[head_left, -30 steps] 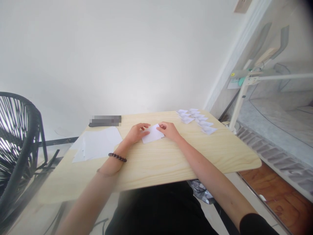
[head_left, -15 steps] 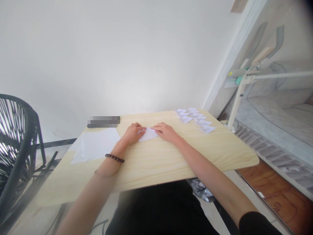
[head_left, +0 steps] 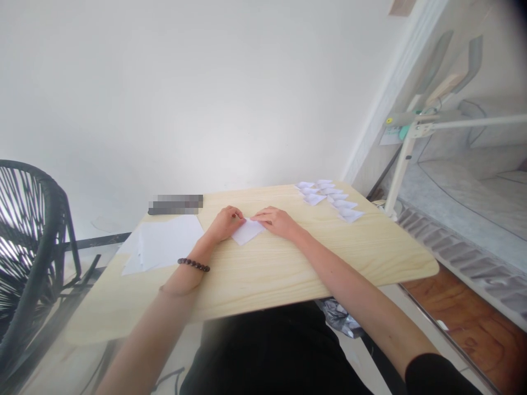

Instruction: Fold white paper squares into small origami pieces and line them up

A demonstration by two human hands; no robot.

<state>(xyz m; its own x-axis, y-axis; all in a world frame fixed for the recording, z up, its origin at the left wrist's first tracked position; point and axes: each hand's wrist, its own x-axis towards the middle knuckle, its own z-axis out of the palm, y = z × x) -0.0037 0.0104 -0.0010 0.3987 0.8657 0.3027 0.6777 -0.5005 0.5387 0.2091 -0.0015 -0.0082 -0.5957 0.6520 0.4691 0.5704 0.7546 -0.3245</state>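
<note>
fingers [head_left: 265, 215] loosely bent — touching paper [head_left: 247, 232]

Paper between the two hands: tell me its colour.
The paper is white, plain as far as shows; best seen in the head view.

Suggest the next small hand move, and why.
Perhaps slide the right hand outward along the far edge of the white paper to press it flat: that hand rests at this edge, while the left hand touches the paper's left side.
</note>
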